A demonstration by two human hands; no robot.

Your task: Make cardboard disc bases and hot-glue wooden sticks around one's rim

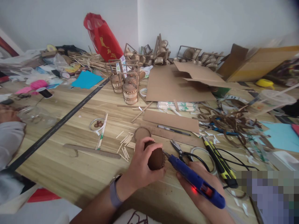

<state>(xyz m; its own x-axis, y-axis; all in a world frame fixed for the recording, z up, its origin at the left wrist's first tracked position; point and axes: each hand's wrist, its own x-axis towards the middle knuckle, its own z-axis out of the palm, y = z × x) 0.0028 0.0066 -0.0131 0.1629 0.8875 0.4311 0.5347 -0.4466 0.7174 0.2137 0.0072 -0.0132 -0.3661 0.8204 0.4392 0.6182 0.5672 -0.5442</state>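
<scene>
Between the thumb and fingers of my left hand [141, 161] is a small round brown cardboard piece [155, 158] with a scalloped rim, tilted up from the table. My right hand [203, 183] grips a blue glue gun [187, 171], its red light glowing; the nozzle points at the cardboard piece's right edge. Whether the nozzle touches is too fine to tell. Just beyond my left fingers lies another round cardboard disc [142, 133] with a braided-looking edge. Short pale sticks [126, 143] are scattered left of it. Black-handled scissors [179, 149] lie behind the glue gun.
A yellow and black cutter [219, 161] lies right, near coiled brown strips [224, 121]. Small slatted baskets [130, 91] stand behind, beside cardboard sheets [168, 81]. A pen [174, 130] and ruler-like strip [91, 150] lie on the table. Another person's sleeve [11, 137] is at left.
</scene>
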